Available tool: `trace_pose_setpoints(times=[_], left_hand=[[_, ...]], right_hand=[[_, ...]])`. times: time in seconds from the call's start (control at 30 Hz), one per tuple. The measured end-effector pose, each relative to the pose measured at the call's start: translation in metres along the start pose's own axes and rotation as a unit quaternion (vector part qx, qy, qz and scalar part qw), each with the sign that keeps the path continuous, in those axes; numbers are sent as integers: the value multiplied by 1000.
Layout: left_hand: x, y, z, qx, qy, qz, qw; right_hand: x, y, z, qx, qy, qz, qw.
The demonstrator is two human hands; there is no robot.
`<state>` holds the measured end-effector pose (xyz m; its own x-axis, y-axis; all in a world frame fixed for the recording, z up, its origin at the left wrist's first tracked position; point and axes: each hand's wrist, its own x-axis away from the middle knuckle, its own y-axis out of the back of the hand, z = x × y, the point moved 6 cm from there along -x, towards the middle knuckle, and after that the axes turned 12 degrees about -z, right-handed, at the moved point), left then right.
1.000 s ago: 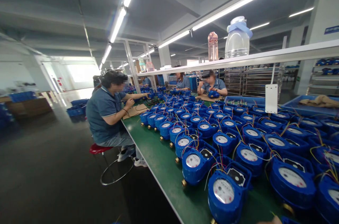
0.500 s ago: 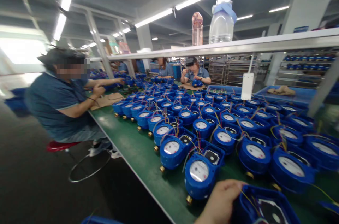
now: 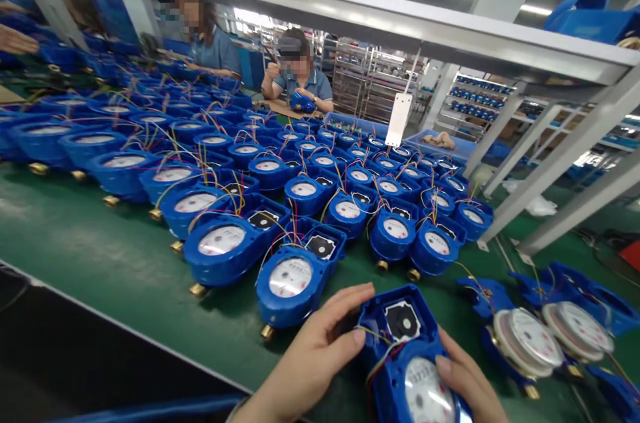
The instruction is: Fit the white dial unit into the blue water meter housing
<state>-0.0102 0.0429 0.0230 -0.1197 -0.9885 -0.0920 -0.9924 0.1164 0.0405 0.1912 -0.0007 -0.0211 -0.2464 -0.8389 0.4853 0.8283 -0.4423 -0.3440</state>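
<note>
A blue water meter (image 3: 400,359) with a white round dial and thin coloured wires is held between my two hands at the bottom of the head view. My left hand (image 3: 320,349) grips its left side, thumb by the wires and fingers along the upper corner. On the right side, my right hand (image 3: 467,376) presses against the casing with the thumb near the dial. The square compartment at its top shows a black part in a white frame. Just left of it another water meter (image 3: 290,279) stands on the green table (image 3: 150,276).
Several rows of blue meters (image 3: 220,246) fill the table ahead. To the right lie opened meters with exposed dials (image 3: 530,339). A white shelf (image 3: 425,16) on slanted posts (image 3: 550,163) spans overhead. Co-workers (image 3: 300,76) sit across the table.
The view has swung right and down. My left hand and the meter now sit nearer the picture's middle, with the whole dial side more visible. My right hand has come into view on the meter.
</note>
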Motion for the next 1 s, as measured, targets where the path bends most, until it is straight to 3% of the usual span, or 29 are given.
trace_pose_setpoints(times=[0.07, 0.17, 0.33, 0.43, 0.53, 0.63, 0.77, 0.87, 1.0], left_hand=[[1, 0, -9, -117, -64, 1, 991], [2, 0, -25, -266, -139, -20, 954], [4, -12, -38, -357, -220, 29, 908], [2, -20, -37, -344, -212, 53, 913], [-2, -27, -32, -278, -170, 47, 944], [-4, -30, -28, -203, -141, 3, 969], [-4, -29, -26, -156, -147, -68, 974], [-6, -28, -25, -138, -148, -95, 975], [-8, -31, -27, -115, -141, -84, 980]], right_hand=[[2, -1, 0, -22, -11, -13, 1000], [5, -6, 1, -52, -29, -19, 998], [10, -18, 6, -84, -20, 17, 996], [9, -16, 8, -88, -4, 27, 996], [6, -13, 7, -71, 1, 46, 996], [4, -11, 5, -58, 6, 63, 996], [5, -10, -3, -85, 3, 82, 993], [4, -6, -11, -101, 2, 58, 993], [2, 1, -17, -68, 33, 4, 997]])
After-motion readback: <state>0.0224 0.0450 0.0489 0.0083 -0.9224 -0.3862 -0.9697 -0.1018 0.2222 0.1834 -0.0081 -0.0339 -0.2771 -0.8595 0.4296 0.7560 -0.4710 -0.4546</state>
